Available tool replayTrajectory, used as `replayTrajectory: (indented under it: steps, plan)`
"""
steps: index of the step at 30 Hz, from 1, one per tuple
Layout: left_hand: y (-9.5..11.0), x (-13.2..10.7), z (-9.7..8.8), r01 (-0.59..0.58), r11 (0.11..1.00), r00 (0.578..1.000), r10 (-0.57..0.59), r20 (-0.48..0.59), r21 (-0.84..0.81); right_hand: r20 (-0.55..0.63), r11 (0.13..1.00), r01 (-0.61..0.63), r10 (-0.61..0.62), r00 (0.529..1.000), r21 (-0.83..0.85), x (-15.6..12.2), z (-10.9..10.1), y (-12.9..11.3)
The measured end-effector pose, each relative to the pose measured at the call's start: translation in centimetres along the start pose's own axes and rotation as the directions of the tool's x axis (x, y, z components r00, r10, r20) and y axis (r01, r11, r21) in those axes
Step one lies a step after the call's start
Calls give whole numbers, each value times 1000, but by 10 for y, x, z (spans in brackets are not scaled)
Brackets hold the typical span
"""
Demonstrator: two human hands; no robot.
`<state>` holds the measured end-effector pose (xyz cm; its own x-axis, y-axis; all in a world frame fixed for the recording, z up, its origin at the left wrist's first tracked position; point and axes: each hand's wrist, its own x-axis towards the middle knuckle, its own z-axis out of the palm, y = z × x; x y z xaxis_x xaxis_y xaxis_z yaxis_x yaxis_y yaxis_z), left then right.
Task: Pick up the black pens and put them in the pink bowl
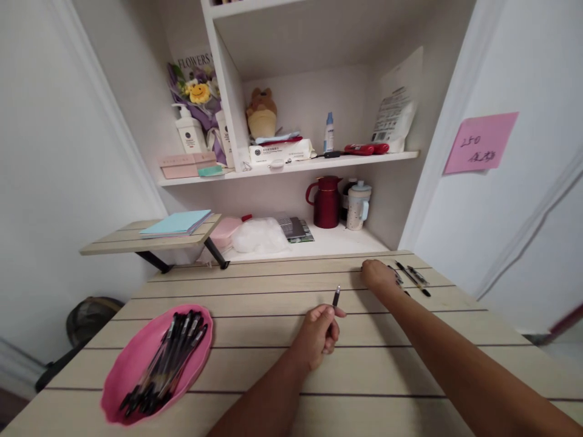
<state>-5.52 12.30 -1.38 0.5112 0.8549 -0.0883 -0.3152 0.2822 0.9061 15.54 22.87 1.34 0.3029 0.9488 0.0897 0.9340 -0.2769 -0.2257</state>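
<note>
My left hand [319,331] is closed round a pen [336,295], whose dark end with a pale tip sticks up out of the fingers above the table's middle. Farther back and to the right, my right hand [379,275] is curled low over the tabletop. Its fingers are mostly hidden from me, so what they hold cannot be made out. Just right of that hand lie several pens [412,278], some partly behind the wrist. At the left, a pink scalloped tray [112,388] holds a bundle of black pens [169,358], lying lengthwise.
A small raised wooden shelf [109,243] bears a stack of coloured paper [177,223] at the left. Behind the table, a white shelf unit [346,240] holds a red jug [327,203], a lidded cup [359,206] and a clear plastic bag [259,235]. A pink note [481,142] sticks to the right wall.
</note>
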Motion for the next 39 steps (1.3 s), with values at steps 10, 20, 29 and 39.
replayTrajectory:
  steps: [10,20,29,39]
  plan:
    - [-1,0,-3,-14,1000,1000,14,16,-4,50,990,137,-135,990,-39,-31,8,-17]
    - [1,0,-3,-28,1000,999,27,20,12,-30,968,149,-146,989,204,-77,0,-13]
    - [2,-2,1,-43,991,998,35,57,129,-87,-46,88,19,996,995,-107,-20,-22]
    - [2,-3,5,-37,976,998,26,55,214,-124,54,128,-64,990,990,-118,-28,-27]
